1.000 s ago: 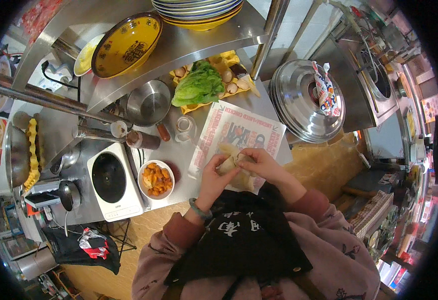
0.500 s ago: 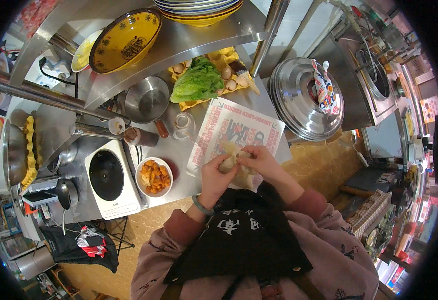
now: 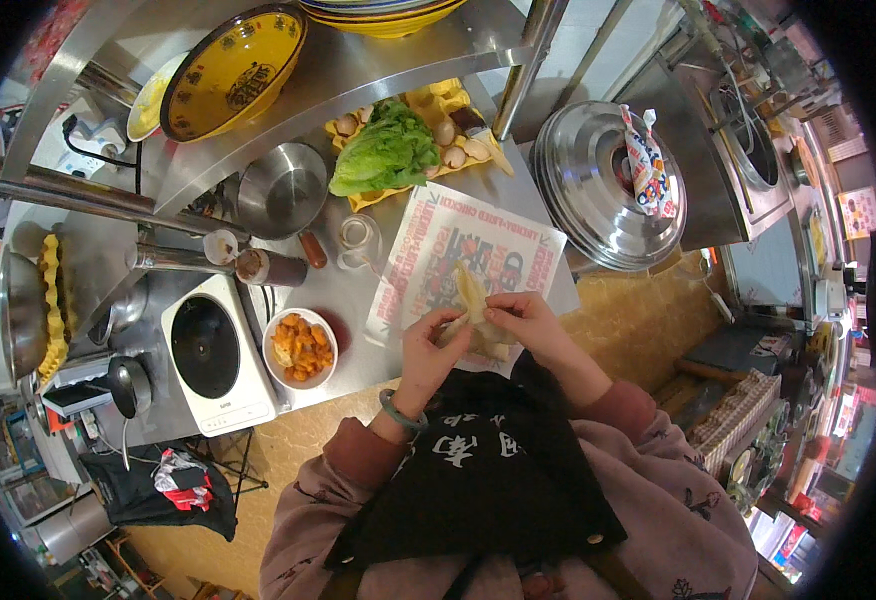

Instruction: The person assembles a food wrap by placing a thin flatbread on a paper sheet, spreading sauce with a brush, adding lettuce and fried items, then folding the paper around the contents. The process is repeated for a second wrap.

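Note:
Both hands work over the front part of a printed paper sheet (image 3: 523,262) on the steel counter. My left hand (image 3: 426,350) pinches the left side of a thin, pale yellowish, floppy sheet (image 3: 471,290) that looks like a flatbread wrap. On its other side my right hand (image 3: 530,330) grips the edge between thumb and fingers. The floppy sheet stands up in a narrow fold between the hands, and more of it hangs below them. Left of my left hand, a white bowl (image 3: 334,352) holds orange-coated fried pieces (image 3: 301,347).
Left of the bowl is a white induction cooker (image 3: 243,405). Behind lie a steel pot (image 3: 276,195), a glass jar (image 3: 360,242), a brown-filled bottle (image 3: 280,268), and lettuce (image 3: 388,150) on a yellow egg tray (image 3: 448,95). Large round steel lids (image 3: 578,215) stand right. A shelf (image 3: 378,70) overhangs the back.
The floppy sheet has been raised and spread into an upright fold between my hands. My right fingers have moved slightly apart from the left. The view has shifted slightly.

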Available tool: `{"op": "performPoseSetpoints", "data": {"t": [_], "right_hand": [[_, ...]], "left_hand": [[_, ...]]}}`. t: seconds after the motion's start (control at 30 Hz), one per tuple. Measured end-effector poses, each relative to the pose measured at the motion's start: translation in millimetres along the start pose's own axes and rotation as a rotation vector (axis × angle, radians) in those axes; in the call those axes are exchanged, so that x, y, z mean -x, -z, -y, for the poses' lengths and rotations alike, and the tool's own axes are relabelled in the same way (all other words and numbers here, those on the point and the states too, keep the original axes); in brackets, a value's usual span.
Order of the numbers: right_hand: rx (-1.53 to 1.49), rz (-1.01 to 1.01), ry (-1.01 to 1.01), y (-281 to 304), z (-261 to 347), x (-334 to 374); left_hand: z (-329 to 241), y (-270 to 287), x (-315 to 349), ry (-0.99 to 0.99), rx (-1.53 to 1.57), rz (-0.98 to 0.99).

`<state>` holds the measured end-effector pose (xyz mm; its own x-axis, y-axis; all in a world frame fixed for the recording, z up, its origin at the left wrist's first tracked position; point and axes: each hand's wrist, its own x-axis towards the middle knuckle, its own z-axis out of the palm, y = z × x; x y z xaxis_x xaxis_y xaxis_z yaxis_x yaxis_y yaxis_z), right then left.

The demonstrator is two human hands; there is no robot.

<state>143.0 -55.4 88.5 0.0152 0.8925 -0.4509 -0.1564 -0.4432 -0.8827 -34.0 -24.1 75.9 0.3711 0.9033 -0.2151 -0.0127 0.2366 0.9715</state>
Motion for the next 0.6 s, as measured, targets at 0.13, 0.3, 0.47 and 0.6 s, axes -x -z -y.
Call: {"op": "performPoseSetpoints", "data": {"t": [0.13,0.3,0.47,0.6], "right_hand": [[0.03,0.038,-0.011,0.8,2.1,2.4],[0.149,0.075,0.032,-0.2,1.3,4.8],[0.264,0.058,0.162,-7.0,-5.8,8.5],[0.371,0.0,0.204,-13.1,-9.5,9.4]], "left_hand": [[0.7,-2.1,-3.4,0.029,0.057,0.013],[-7.8,-0.8,-4.4,0.16,-0.009,0.079],[-2.0,4.8,-5.7,0.285,0.03,0.121],[6.3,3.3,-3.3,0.294,0.075,0.123]]}}
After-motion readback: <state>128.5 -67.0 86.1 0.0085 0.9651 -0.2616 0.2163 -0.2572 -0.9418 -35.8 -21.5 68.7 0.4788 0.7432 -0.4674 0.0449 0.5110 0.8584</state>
